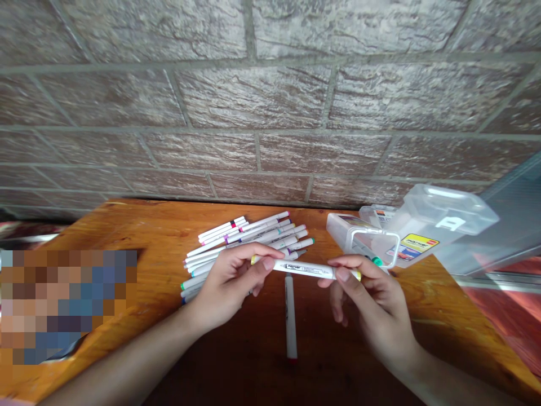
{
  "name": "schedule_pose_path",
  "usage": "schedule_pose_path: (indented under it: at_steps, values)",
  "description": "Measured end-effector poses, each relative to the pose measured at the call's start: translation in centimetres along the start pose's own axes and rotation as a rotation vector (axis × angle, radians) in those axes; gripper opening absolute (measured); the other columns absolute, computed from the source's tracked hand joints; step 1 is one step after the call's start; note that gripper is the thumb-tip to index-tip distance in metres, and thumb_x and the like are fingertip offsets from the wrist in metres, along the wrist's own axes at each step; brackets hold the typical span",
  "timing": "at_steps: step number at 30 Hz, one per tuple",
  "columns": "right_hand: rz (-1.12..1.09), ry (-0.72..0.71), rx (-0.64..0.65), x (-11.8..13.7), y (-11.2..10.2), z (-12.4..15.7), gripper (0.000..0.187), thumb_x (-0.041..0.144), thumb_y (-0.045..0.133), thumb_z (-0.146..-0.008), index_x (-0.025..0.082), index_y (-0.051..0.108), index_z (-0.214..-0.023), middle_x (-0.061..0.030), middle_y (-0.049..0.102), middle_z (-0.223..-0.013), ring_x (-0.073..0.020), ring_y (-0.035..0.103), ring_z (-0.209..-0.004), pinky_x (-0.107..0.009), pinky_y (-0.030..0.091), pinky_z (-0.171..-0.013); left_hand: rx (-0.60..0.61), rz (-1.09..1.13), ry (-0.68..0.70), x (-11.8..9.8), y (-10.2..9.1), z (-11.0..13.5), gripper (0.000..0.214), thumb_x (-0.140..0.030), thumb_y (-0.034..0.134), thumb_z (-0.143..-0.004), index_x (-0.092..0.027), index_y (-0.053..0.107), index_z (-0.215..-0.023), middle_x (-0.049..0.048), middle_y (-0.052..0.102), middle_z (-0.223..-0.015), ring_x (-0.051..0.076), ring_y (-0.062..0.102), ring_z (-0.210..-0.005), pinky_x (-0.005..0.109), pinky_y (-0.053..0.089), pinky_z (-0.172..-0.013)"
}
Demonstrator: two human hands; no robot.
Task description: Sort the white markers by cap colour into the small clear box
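Note:
A white marker [305, 269] with yellow ends lies crosswise between my two hands, above the table. My left hand [230, 285] pinches its left end with thumb and fingers. My right hand [367, 299] pinches its right end the same way. Just behind my left hand lies a pile of several white markers [249, 237] with coloured caps. A single white marker [289, 316] with a red tip lies lengthwise on the wooden table [152, 237] below the held one.
A clear plastic marker case [382, 237] with its lid open stands at the right, near the table's back edge. A brick wall [270, 101] rises directly behind the table. A blurred patch covers the left.

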State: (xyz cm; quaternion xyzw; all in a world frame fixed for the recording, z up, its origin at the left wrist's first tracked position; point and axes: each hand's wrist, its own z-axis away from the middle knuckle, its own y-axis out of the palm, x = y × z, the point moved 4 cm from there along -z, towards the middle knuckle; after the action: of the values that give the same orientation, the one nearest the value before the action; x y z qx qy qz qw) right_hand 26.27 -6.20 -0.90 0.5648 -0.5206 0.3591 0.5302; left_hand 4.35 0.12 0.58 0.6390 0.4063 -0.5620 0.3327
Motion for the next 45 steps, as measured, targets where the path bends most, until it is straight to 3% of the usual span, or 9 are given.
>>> schedule_pose_path:
  at_steps: [10, 29, 38, 45]
  values:
    - [-0.025, -0.012, -0.032, 0.06, -0.37, -0.11, 0.018, 0.038, 0.074, -0.097, 0.023, 0.079, -0.105, -0.002, 0.072, -0.075, -0.0108, 0.058, -0.039, -0.021, 0.047, -0.034, -0.024, 0.248, -0.026, 0.22, -0.25, 0.01, 0.026, -0.037, 0.071, -0.097, -0.015, 0.081, -0.106, 0.0025, 0.069, -0.07, 0.009, 0.051, -0.052, 0.023, 0.044, -0.052]
    - [-0.125, 0.014, 0.004, 0.15, -0.18, 0.3, 0.023, 0.039, 0.062, -0.104, 0.026, 0.077, -0.115, -0.0048, 0.077, -0.086, -0.0114, 0.062, -0.045, -0.02, 0.049, -0.038, -0.04, 0.365, -0.023, 0.15, -0.28, -0.11, 0.026, -0.032, 0.065, -0.098, -0.012, 0.081, -0.106, 0.0054, 0.071, -0.069, 0.011, 0.05, -0.05, 0.025, 0.043, -0.05]
    - [-0.076, -0.016, 0.011, -0.03, -0.19, 0.48, 0.024, 0.039, 0.061, -0.104, 0.024, 0.075, -0.118, -0.0065, 0.077, -0.088, -0.0127, 0.062, -0.045, -0.023, 0.05, -0.038, -0.068, 0.315, -0.018, 0.07, -0.41, -0.12, 0.03, -0.037, 0.066, -0.098, -0.011, 0.079, -0.105, 0.0052, 0.07, -0.065, 0.011, 0.05, -0.048, 0.024, 0.042, -0.048]
    - [0.025, -0.06, 0.001, 0.0, -0.24, 0.29, 0.02, 0.037, 0.065, -0.103, 0.026, 0.075, -0.117, -0.0029, 0.076, -0.082, -0.0101, 0.06, -0.042, -0.02, 0.05, -0.037, -0.041, 0.117, 0.072, -0.01, -0.34, 0.22, 0.025, -0.036, 0.065, -0.102, -0.016, 0.079, -0.108, 0.0011, 0.069, -0.066, 0.008, 0.052, -0.05, 0.02, 0.043, -0.049]
